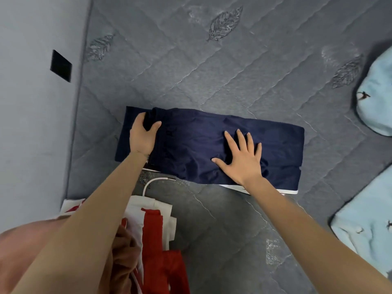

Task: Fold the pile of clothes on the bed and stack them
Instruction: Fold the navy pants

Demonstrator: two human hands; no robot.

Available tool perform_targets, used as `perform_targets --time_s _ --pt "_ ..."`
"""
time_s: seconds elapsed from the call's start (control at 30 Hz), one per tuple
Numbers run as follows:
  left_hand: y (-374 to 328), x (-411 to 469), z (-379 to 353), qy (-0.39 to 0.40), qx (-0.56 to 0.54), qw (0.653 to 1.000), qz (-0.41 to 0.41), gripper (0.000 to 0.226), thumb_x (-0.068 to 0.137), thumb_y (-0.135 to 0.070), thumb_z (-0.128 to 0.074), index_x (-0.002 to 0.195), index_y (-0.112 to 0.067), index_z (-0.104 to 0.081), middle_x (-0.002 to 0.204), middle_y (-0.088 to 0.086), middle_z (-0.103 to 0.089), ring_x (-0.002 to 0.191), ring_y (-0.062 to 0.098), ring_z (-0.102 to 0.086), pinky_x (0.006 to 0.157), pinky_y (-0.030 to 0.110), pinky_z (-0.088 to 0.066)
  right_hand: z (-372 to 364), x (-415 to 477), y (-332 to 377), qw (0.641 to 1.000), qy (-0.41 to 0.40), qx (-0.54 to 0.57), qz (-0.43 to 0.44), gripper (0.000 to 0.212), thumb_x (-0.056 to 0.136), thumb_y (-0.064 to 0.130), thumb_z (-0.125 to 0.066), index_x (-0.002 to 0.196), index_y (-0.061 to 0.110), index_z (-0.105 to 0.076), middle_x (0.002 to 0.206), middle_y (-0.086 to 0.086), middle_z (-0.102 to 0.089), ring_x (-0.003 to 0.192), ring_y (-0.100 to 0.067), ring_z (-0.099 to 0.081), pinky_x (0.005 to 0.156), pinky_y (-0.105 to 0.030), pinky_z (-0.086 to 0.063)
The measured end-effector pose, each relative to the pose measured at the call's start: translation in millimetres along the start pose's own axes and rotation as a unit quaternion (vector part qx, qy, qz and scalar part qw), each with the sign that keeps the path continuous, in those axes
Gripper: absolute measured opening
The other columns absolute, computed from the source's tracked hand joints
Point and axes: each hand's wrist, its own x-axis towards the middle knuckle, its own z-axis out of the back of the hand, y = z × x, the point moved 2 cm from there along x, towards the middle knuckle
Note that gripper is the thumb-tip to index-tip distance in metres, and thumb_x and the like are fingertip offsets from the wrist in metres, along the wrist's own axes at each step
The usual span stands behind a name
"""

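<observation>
Left hand (143,135) grips the left end of the navy garment (197,141), thumb and fingers curled round a bunched fold. My right hand (241,158) lies flat, fingers spread, pressing the garment a bit right of its middle.

Garment is a long strip on the bed (212,71). Its long axis runs left to right under both my hands, with the right end dipping slightly toward me. The left end sticks out just past my left hand; the right end reaches well past my right hand. A white edge (290,192) peeks out under the near side, by my right wrist.

The wall (31,124) is close on the left of my left hand, with the bed's side running along it, so there's little room there. Open mattress lies beyond both hands and between my forearms.

Blue cloths (373,102) lie far right of my right hand, apart from the garment. The pile (157,230) of red, white and tan clothes sits under and just right of my left forearm, near me. A white cord (148,184) curves by my left wrist.
</observation>
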Motion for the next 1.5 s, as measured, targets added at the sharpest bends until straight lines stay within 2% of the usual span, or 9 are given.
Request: perform_targets --time_s 0.3,0.5,0.6,0.77,1.03,1.2,1.3,1.37,1.5 --pt "35.6 18.4 25.4 -0.011 0.041 0.998 0.036 0.06 0.093 -0.026 -0.065 0.145 -0.01 -0.041 0.144 0.009 -0.048 0.133 0.023 -0.044 0.112 0.038 -0.036 -17.1 13.2 28.7 1.0 0.016 -0.006 0.011 0.089 0.083 0.081 -0.035 0.155 0.042 0.002 0.164 0.003 0.015 0.149 -0.027 0.02 0.118 -0.058 0.01" --pt "20.5 2.9 6.1 -0.057 0.258 0.953 -0.148 0.064 0.094 -0.027 -0.061 0.15 -0.012 -0.034 0.149 0.023 -0.032 0.138 0.04 -0.029 0.115 0.052 -0.022 -32.4 20.6 25.7 0.998 0.065 -0.026 -0.003 0.098 0.079 0.085 -0.036 0.152 0.042 0.014 0.159 0.004 0.029 0.145 -0.029 0.03 0.116 -0.062 0.011" --pt "3.7 -9.8 -18.4 0.017 0.322 0.908 -0.269 0.056 0.096 -0.036 -0.051 0.148 -0.019 -0.039 0.155 0.02 -0.028 0.143 0.04 -0.023 0.117 0.055 -0.012 -31.0 20.1 25.0 0.998 0.06 0.002 0.01 0.098 0.08 0.083 -0.039 0.154 0.041 0.01 0.161 0.004 0.026 0.146 -0.027 0.028 0.116 -0.059 0.013" --pt "-17.1 -39.8 -74.9 0.171 0.374 0.822 -0.393 0.061 0.093 -0.048 -0.035 0.147 -0.021 -0.041 0.158 0.016 -0.026 0.145 0.036 -0.02 0.117 0.056 -0.011 -23.3 -1.4 -1.8 0.994 -0.06 0.086 0.012 0.071 0.094 0.063 -0.041 0.155 0.032 -0.022 0.165 0.0 -0.004 0.151 -0.022 0.006 0.12 -0.05 0.008" --pt "-23.0 -106.0 -157.5 0.232 0.348 0.818 -0.396 0.06 0.093 -0.05 -0.035 0.144 -0.021 -0.046 0.156 0.013 -0.031 0.145 0.032 -0.026 0.117 0.057 -0.019 -18.3 -27.1 -90.9 0.977 -0.175 0.106 -0.052 0.062 0.099 0.04 -0.053 0.152 0.018 -0.032 0.163 -0.012 -0.015 0.15 -0.031 -0.008 0.122 -0.046 -0.005" --pt "-26.0 -144.7 -205.6 0.243 0.346 0.789 -0.445 0.057 0.093 -0.05 -0.037 0.14 -0.022 -0.052 0.154 0.009 -0.038 0.143 0.03 -0.032 0.116 0.055 -0.023 -5.8 -27.3 -122.9 0.935 -0.19 0.288 -0.082 0.075 0.096 0.03 -0.06 0.155 0.009 -0.018 0.161 -0.012 -0.017 0.148 -0.024 -0.014 0.12 -0.032 -0.012" --pt "-26.8 -153.0 -224.1 0.213 0.365 0.803 -0.419 0.063 0.091 -0.056 -0.037 0.145 -0.023 -0.046 0.153 0.007 -0.039 0.142 0.029 -0.034 0.115 0.057 -0.025 -2.4 -18.8 -142.5 0.891 -0.195 0.38 -0.151 0.055 0.093 0.027 -0.064 0.138 0.006 -0.041 0.134 -0.011 -0.047 0.125 -0.024 -0.041 0.113 -0.034 -0.031" --pt "-24.4 -153.5 -231.4 0.199 0.385 0.809 -0.397 0.07 0.089 -0.061 -0.036 0.148 -0.024 -0.039 0.155 0.006 -0.036 0.145 0.028 -0.03 0.114 0.06 -0.023 -1.7 -16.6 -150.0 0.854 -0.168 0.449 -0.201 0.036 0.088 0.03 -0.069 0.108 0.005 -0.052 0.103 -0.007 -0.057 0.097 -0.021 -0.053 0.09 -0.035 -0.047" --pt "-17.7 -154.6 -239.0 0.191 0.395 0.811 -0.386 0.074 0.087 -0.061 -0.043 0.152 -0.027 -0.027 0.16 0.005 -0.027 0.148 0.026 -0.019 0.115 0.062 -0.017 -1.9 -20.2 -153.1 0.86 -0.111 0.456 -0.199 0.022 0.091 0.029 -0.067 0.093 0.013 -0.051 0.084 0.004 -0.057 0.075 -0.009 -0.053 0.065 -0.02 -0.037"
